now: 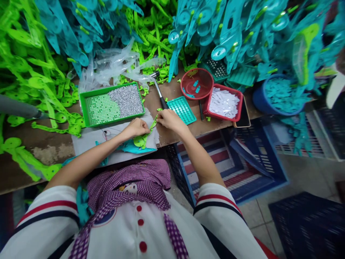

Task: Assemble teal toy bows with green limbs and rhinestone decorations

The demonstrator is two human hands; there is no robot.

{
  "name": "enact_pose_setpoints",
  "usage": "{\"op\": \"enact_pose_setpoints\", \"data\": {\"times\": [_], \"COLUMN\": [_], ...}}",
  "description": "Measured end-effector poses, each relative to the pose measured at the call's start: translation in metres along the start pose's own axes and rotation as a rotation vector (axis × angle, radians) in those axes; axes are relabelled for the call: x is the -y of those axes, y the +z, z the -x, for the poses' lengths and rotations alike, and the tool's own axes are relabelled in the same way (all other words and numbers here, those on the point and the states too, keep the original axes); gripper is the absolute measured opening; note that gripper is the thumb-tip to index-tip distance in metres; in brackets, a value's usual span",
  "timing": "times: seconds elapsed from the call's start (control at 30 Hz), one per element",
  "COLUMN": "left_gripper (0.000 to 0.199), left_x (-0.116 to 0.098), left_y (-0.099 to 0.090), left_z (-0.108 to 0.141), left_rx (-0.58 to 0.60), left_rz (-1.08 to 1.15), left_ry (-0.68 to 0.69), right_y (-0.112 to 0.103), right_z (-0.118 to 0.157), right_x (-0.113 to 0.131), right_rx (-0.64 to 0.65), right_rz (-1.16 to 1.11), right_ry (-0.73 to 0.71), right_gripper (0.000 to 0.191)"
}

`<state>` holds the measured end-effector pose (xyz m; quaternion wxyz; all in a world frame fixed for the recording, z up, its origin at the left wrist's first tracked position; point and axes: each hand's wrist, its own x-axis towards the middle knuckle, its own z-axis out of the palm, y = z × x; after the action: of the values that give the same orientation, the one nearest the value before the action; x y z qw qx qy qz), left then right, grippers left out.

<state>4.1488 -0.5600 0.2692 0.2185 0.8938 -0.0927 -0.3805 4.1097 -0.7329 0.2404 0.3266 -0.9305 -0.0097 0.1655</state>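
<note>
A lime-green plastic part (pixel 140 141) with a round end and a slim arm lies over a turquoise plastic piece (pixel 146 150) on a grey-white cloth (pixel 90 144). My left hand (pixel 138 127) is closed, its fingertips pressed on the green part's middle. At the upper end of the slim arm, my right hand (pixel 168 119) pinches the same part between thumb and fingers. Anything small inside either pinch is hidden. Just behind my hands stands a green tray (pixel 113 123) of small silvery metal pieces. A hammer (pixel 159 90) with a black grip lies beside it.
Large heaps of green parts (pixel 40 82) and turquoise parts (pixel 229 32) crowd the bench's back. To the right are a red round basket (pixel 185 77), a red tray (pixel 236 117) of white strips, a teal ridged tray (pixel 185 114) and a blue bucket (pixel 261 102). Blue crates (pixel 275 180) stand below.
</note>
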Motion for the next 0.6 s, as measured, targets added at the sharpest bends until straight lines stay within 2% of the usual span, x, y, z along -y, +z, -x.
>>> {"op": "enact_pose_setpoints", "data": {"times": [0.2, 0.33, 0.4, 0.5, 0.6], "left_gripper": [0.014, 0.014, 0.014, 0.013, 0.012], "left_x": [0.006, 0.015, 0.017, 0.019, 0.021], "left_y": [0.006, 0.008, 0.008, 0.008, 0.009], "left_z": [0.005, 0.007, 0.007, 0.007, 0.007], "left_rx": [-0.021, -0.059, -0.061, -0.054, -0.048], "left_rz": [0.045, 0.029, 0.022, 0.019, 0.03], "left_ry": [0.039, 0.109, 0.13, 0.139, 0.152], "right_y": [0.011, 0.041, 0.061, 0.084, 0.091], "right_z": [0.01, 0.038, 0.052, 0.06, 0.057], "right_x": [-0.004, -0.005, -0.002, 0.005, 0.009], "right_rx": [-0.078, -0.35, -0.443, -0.474, -0.471], "right_rz": [-0.074, -0.227, -0.316, -0.355, -0.318], "right_ry": [-0.026, -0.021, 0.002, 0.01, 0.027], "right_gripper": [0.02, 0.03, 0.032, 0.033, 0.035]}}
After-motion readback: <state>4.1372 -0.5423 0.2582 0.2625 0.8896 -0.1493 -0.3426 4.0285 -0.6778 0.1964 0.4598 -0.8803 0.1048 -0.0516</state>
